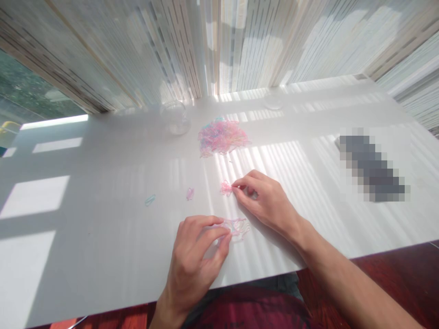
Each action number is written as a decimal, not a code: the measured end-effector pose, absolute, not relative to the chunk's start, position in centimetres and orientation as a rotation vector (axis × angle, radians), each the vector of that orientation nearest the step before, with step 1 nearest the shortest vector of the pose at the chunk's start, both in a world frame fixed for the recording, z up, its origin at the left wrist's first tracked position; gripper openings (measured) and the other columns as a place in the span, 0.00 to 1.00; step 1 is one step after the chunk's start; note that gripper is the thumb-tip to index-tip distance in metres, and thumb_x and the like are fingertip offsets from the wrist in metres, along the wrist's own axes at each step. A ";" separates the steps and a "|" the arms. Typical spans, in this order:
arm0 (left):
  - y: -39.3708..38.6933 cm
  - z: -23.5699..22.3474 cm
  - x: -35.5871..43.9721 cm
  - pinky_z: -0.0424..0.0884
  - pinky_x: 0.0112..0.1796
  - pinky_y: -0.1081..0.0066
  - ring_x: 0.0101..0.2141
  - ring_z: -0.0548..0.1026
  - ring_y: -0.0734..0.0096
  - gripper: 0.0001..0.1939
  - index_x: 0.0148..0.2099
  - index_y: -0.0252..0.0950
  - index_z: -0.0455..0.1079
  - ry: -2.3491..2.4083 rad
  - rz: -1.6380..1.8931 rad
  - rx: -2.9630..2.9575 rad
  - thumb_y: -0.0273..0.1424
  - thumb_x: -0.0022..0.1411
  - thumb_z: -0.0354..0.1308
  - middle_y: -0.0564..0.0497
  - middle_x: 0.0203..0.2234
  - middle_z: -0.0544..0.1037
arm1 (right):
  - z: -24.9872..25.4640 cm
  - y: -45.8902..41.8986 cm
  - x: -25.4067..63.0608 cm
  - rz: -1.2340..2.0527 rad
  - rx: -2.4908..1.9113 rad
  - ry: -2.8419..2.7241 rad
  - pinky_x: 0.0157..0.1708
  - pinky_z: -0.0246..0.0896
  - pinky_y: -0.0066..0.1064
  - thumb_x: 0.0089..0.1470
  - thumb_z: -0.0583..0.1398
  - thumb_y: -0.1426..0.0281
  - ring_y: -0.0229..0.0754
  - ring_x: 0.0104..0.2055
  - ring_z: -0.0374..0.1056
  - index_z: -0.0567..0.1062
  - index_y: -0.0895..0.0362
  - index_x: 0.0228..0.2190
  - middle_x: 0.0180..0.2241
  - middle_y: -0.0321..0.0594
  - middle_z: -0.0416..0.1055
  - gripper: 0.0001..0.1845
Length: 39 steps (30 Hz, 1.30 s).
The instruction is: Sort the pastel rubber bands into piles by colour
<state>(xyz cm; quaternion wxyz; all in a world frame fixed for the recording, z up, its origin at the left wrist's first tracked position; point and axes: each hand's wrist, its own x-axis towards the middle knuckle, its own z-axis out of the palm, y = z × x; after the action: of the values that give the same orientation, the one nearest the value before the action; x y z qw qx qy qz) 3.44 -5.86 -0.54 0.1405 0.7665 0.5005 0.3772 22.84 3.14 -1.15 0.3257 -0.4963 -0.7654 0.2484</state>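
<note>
Our right hand (264, 203) is pinched shut on a small pink clump of elastic bands (226, 188), thumb and forefinger doing the work, while our left hand (197, 260) sits half curled with its fingertips at a loose pastel tangle of bands (237, 227), though we can't tell if it's actually gripping. These bands are thin, stretchy and slightly see-through, so we'd go slow with the fingertips and tease loops apart rather than tug. A lone pink band (190, 193) and a blue band (150, 200) lie apart on the glossy white surface (103, 274). Farther off sit a big pastel pile of bands (221, 137), a clear glass jar (174, 118) and a round clear lid (273, 104).
</note>
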 end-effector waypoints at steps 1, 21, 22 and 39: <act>-5.9 -0.6 3.4 0.73 0.42 0.61 0.43 0.76 0.62 0.10 0.44 0.39 0.75 1.447 1.091 2.213 0.20 0.64 0.64 0.48 0.41 0.79 | -1.2 3.2 22.9 0.648 -1.299 -2.004 0.34 0.66 0.30 0.61 0.61 0.73 0.37 0.31 0.69 0.80 0.56 0.35 0.32 0.38 0.73 0.06; -6.0 -0.9 3.0 0.74 0.44 0.67 0.41 0.77 0.68 0.09 0.45 0.38 0.74 1.524 1.218 2.046 0.20 0.67 0.62 0.51 0.39 0.81 | 0.5 -0.6 23.7 0.907 -0.967 -2.125 0.34 0.70 0.29 0.64 0.61 0.73 0.37 0.33 0.73 0.78 0.55 0.39 0.33 0.39 0.75 0.05; -6.0 -0.9 3.0 0.73 0.44 0.67 0.41 0.77 0.68 0.09 0.45 0.38 0.74 1.521 1.221 2.048 0.20 0.66 0.62 0.51 0.39 0.81 | 0.5 -0.6 23.6 0.913 -0.962 -2.118 0.34 0.70 0.29 0.63 0.61 0.73 0.37 0.33 0.72 0.78 0.56 0.39 0.33 0.39 0.75 0.05; -6.0 -0.9 2.9 0.73 0.42 0.66 0.40 0.77 0.69 0.11 0.46 0.37 0.73 1.483 1.235 2.078 0.18 0.66 0.62 0.50 0.38 0.82 | 0.1 -0.8 23.2 0.958 -0.916 -2.053 0.35 0.69 0.26 0.60 0.64 0.74 0.35 0.33 0.72 0.79 0.57 0.39 0.33 0.38 0.74 0.04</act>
<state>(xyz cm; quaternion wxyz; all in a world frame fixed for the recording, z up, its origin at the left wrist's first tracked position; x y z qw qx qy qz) 2.93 -6.03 -0.94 0.1521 0.7243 0.5168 0.4302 23.17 -0.77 0.10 0.3419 -0.3522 -0.7895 0.3685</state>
